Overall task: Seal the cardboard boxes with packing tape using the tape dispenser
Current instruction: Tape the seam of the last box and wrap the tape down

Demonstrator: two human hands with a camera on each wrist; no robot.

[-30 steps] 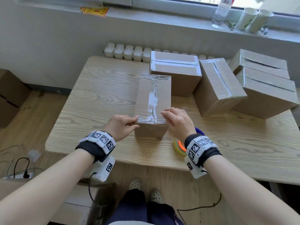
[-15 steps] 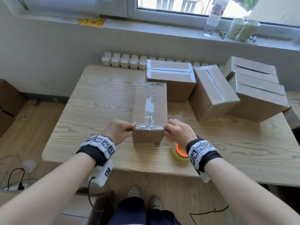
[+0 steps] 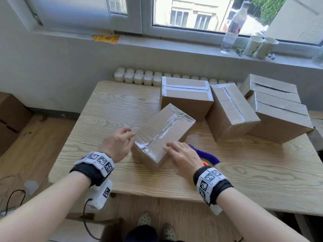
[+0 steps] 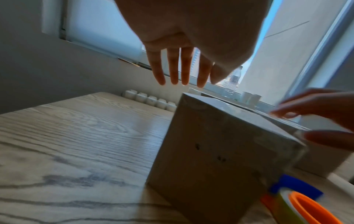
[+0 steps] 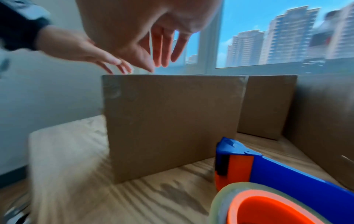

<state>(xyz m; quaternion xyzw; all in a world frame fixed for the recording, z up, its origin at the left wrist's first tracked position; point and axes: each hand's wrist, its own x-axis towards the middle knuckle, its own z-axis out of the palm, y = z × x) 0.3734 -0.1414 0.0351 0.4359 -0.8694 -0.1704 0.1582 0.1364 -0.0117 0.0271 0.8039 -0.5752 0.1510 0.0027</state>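
Turning the taped box (image 3: 163, 135) diagonal from its square-on pose 0.5 s ago on the table (image 3: 111, 109), left hand (image 3: 116, 144) and right hand (image 3: 183, 157) touching with straight relaxed fingers, gripping nothing, tape dispenser (image 3: 206, 157) lying idle beside it, probably finishing this 1.

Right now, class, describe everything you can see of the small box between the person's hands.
The small box is plain brown cardboard. Shiny clear tape runs along its top seam and across both ends. It stands on the wooden table, turned at an angle. The left hand and right hand hover at its near end. The tape dispenser lies beside it.
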